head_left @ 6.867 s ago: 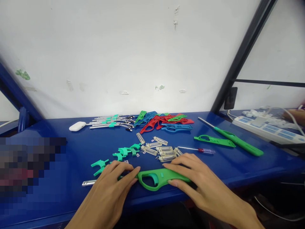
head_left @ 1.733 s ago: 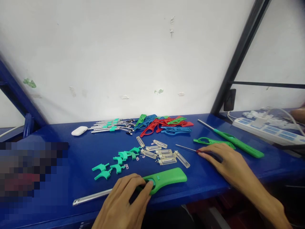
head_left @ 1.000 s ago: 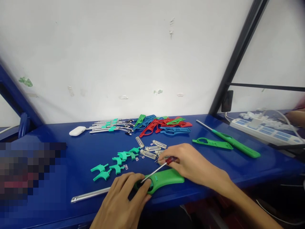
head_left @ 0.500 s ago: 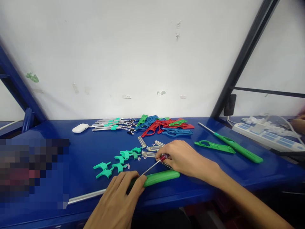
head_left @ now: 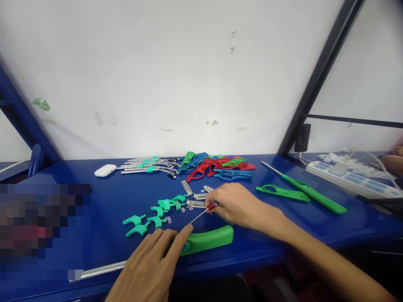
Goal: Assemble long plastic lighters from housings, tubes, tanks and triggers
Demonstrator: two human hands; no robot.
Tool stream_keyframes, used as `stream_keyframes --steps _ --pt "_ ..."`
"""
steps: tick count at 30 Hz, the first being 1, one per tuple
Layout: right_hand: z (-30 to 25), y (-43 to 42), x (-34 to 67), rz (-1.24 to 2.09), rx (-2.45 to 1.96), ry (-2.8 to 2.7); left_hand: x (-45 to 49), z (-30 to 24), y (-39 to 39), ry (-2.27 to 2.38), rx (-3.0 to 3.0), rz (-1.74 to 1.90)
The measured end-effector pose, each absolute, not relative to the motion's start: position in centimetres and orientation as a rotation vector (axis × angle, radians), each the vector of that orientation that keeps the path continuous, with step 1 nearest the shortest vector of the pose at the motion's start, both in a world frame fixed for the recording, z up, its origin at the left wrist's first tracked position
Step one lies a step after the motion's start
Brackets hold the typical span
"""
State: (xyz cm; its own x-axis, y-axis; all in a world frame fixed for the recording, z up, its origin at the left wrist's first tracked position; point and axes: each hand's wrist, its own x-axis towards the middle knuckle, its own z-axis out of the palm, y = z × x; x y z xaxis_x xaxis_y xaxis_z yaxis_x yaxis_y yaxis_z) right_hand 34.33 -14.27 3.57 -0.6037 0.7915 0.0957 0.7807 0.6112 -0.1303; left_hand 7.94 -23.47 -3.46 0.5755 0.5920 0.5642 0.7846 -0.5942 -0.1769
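My left hand (head_left: 153,262) is wrapped over a green long-nosed lighter (head_left: 210,240) at the desk's front edge. The lighter's metal tube sticks out to the left, and its middle is hidden under my fingers. Between the fingertips of my right hand (head_left: 236,203) is a small screwdriver (head_left: 212,206) with a red handle. Its thin shaft slants down to the left, and the tip ends by my left hand's fingers, where I cannot see what it touches. Clear tanks (head_left: 195,204) lie beside my right hand. Several teal triggers (head_left: 137,228) lie beyond my left hand.
Metal tubes with wires (head_left: 147,165) lie at the back beside a white case (head_left: 105,170). Red, blue and green handle shells (head_left: 203,168) are piled there too. To the right are a green half shell (head_left: 285,192), another green lighter (head_left: 315,196) and a power strip (head_left: 352,180).
The lighter has shifted slightly left and tilted a little, together with my left hand. The screwdriver has moved slightly left and up, still held by my right hand.
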Motion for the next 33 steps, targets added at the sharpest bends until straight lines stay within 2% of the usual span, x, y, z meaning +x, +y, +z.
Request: stream_keyframes --steps 13,24,33 --pt "4.1 -15.0 35.0 0.314 -1.304 -2.652 7.6 -3.6 -23.3 -1.116 -2.352 -0.594" --pt "5.6 -17.0 37.1 0.328 -1.454 -2.468 7.3 -3.2 -23.0 -1.133 -2.295 -0.660" --pt "3.0 -18.7 39.0 0.398 -1.506 -2.372 7.5 -3.6 -22.7 -1.177 -2.300 -0.697"
